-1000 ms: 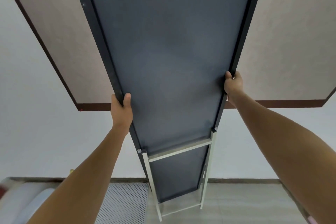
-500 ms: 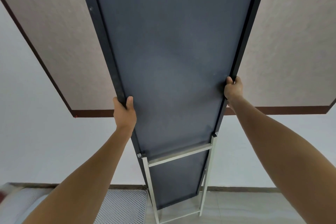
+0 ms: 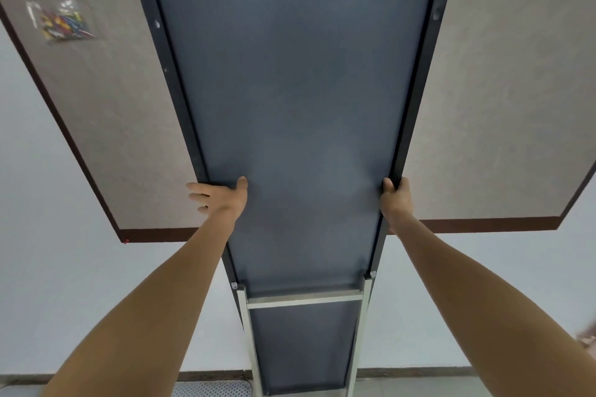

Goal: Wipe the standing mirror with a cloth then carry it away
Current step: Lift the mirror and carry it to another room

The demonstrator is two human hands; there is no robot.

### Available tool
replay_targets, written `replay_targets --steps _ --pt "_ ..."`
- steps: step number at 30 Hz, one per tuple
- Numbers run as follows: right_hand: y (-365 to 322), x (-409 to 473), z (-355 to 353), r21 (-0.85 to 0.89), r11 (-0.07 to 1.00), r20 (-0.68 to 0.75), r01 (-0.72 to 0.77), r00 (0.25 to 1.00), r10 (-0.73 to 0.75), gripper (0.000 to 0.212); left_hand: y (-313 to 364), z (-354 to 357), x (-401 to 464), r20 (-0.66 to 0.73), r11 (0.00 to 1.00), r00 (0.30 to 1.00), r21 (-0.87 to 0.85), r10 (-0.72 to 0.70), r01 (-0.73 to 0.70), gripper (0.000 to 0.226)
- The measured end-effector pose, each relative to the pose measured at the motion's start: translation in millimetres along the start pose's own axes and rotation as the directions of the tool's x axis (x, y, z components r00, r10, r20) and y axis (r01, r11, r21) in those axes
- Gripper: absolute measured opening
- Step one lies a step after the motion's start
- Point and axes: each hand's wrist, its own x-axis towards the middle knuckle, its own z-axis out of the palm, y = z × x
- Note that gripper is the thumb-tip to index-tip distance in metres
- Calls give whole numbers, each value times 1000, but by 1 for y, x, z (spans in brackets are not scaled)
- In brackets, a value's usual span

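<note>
The standing mirror (image 3: 300, 113) fills the middle of the view with its dark grey back panel toward me, black frame around it, upright against the wall. Its white metal stand (image 3: 304, 298) is hinged at the lower part. My right hand (image 3: 395, 200) is wrapped around the frame's right edge at mid height. At the left edge my left hand (image 3: 219, 195) has its thumb on the back panel, while its fingers stretch out flat and apart past the frame, not curled round it. No cloth is in view.
A beige pin board (image 3: 106, 126) with a dark brown border hangs on the white wall behind the mirror, holding a bag of coloured pins (image 3: 61, 22). A perforated grey mat (image 3: 211, 389) lies on the floor at the bottom left, beside the skirting.
The view has tilted up and the mirror's top corners now show. My left hand has loosened from a closed grip to spread fingers. My right hand keeps its hold.
</note>
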Motion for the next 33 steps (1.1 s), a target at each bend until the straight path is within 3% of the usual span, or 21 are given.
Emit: replay_targets --steps 7,14,33 --pt "3 -19 -5 -59 997 43 -47 998 49 32 2 -15 7 136 999 991 30 17 -21 115" --pt "-4 -40 -13 -105 988 43 -115 992 120 35 -6 -30 -2 137 995 987 -57 89 -82 97" --pt "-25 -69 -28 -176 976 -8 -129 992 130 36 -28 -54 -35 253 965 932 -31 261 -262 95"
